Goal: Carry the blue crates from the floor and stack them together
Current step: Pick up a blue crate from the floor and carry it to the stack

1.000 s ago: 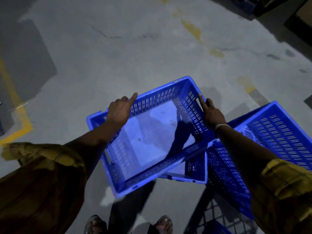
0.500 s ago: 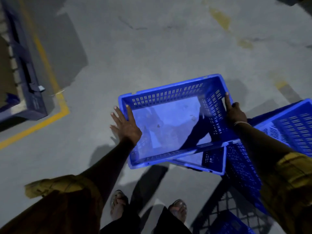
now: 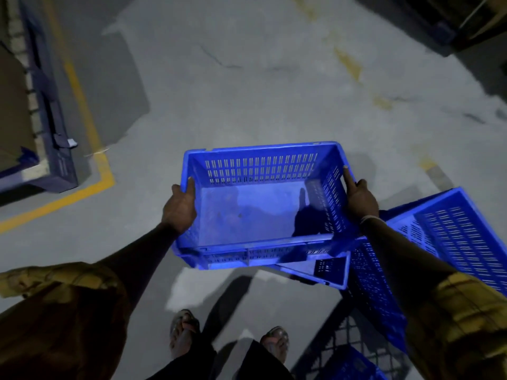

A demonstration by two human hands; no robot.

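head cam: we had the blue crate [image 3: 263, 204] up off the floor [image 3: 247, 91], carry step. left hand [image 3: 179, 208] curled round its left rim, right hand [image 3: 359, 200] gripping the right wall w/ forefinger straight along the rim. crate slotted-sided, empty, roughly level, above other crates [image 3: 450, 231] at right. next prob. needs aligning over a stack.

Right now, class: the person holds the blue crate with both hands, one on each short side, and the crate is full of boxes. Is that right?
Not quite. The head view shows the crate is empty, its bare bottom in plain sight. The rest holds: the left hand and right hand grip its two short sides.
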